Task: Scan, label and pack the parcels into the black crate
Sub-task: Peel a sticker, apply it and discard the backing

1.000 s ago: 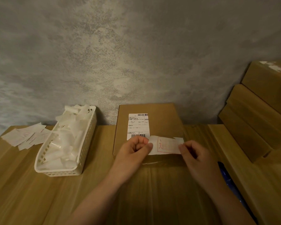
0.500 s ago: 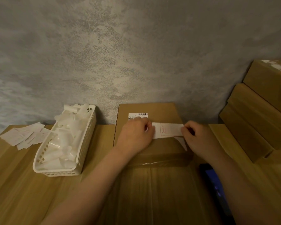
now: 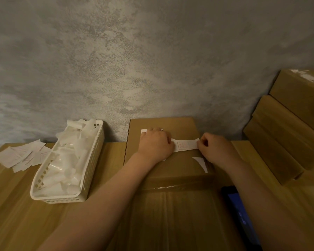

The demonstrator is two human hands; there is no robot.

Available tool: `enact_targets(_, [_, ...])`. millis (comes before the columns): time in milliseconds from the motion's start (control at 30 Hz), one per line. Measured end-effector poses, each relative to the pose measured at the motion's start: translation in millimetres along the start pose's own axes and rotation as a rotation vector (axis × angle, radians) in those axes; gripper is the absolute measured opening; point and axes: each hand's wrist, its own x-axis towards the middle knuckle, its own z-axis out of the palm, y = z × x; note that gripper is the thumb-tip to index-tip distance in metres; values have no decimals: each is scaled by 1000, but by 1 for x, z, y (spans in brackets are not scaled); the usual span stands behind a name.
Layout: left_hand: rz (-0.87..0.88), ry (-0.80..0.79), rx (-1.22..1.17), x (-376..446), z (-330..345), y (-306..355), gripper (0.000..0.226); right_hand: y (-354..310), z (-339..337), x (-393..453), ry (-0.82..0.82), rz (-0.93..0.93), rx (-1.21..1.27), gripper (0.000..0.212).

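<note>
A flat brown cardboard parcel (image 3: 170, 167) lies on the wooden table against the wall. On its top, a white label with red print (image 3: 186, 144) stretches between my hands. My left hand (image 3: 156, 144) holds the label's left end down on the box and covers most of the white shipping label (image 3: 143, 131) beneath it. My right hand (image 3: 214, 149) pinches the label's right end with curled fingers. A peeled white backing strip (image 3: 200, 163) hangs under my right hand. No black crate is in view.
A white perforated basket (image 3: 92, 160) full of curled white backing paper sits left of the parcel. Loose white labels (image 3: 20, 155) lie at the table's far left. Stacked brown boxes (image 3: 288, 133) rise on the right. A dark phone with a blue screen (image 3: 241, 216) lies under my right forearm.
Both hands carried the red-printed label up from the parcel's near edge onto its top beside the shipping label. The backing strip has peeled away under my right hand.
</note>
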Motion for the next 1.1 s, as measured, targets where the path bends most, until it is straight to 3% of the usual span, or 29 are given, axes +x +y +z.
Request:
enact_targets(133, [-9, 71, 59, -1, 4, 1, 38, 2, 3, -1, 132, 18, -22, 21])
enact_targets(200, [56, 185, 81, -4, 5, 0, 37, 7, 4, -5, 303, -103, -24, 19])
enact_targets(267, [207, 255, 115, -13, 7, -1, 31, 15, 9, -12, 355, -269, -25, 23])
enact_targets(367, [314, 203, 110, -28, 12, -5, 35, 22, 14, -22, 262, -355, 7, 31])
enact_targets(533, [279, -41, 178, -43, 17, -9, 57, 23, 15, -31, 170, -304, -16, 38])
enact_targets(667, [272, -187, 157, -49, 15, -11, 70, 23, 9, -33, -50, -143, 311, 41])
enact_targets(833, [173, 62, -88, -68, -1, -36, 61, 26, 12, -57, 120, 88, 696, 41])
enact_targets(967, [-102, 243, -530, -88, -10, -69, 51, 22, 32, -78, 75, 291, 901, 42])
enact_targets(1033, [-279, 245, -771, -98, -8, -77, 50, 15, 39, -82, 36, 346, 1010, 46])
enact_targets(1100, [-399, 132, -936, -107, 0, -80, 54, 10, 45, -83, 3, 359, 1046, 50])
